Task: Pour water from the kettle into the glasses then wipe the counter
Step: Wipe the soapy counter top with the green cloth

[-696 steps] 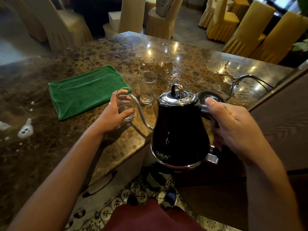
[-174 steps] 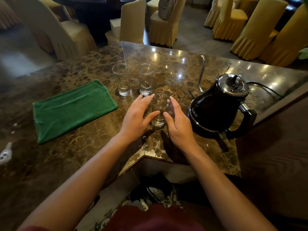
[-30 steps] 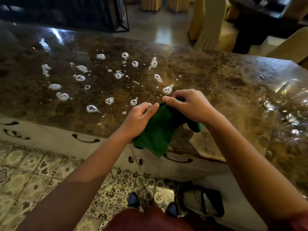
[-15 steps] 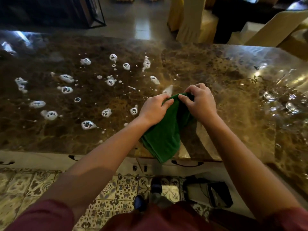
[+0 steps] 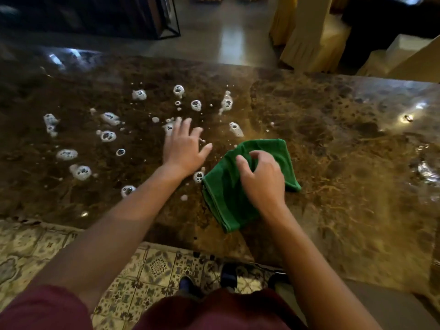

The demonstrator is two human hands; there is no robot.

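Head view: foam blobs [image 5: 107,135] dot brown marble counter [image 5: 345,163].

The tabletop [image 5: 333,144] is polished brown marble, glossy and mottled, throwing back lamp glints. Under the right hand's fingers [image 5: 247,160] lies a green cloth [image 5: 223,198] of soft, matt terry with a stitched hem. Around the left hand's fingers [image 5: 188,125] sit white, frothy foam blobs [image 5: 108,135]. The floor [image 5: 147,265] shows patterned, smooth ceramic tile.

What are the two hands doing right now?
Left hand: open, fingers spread above the counter, holding nothing.
Right hand: fingers curled on the green cloth.
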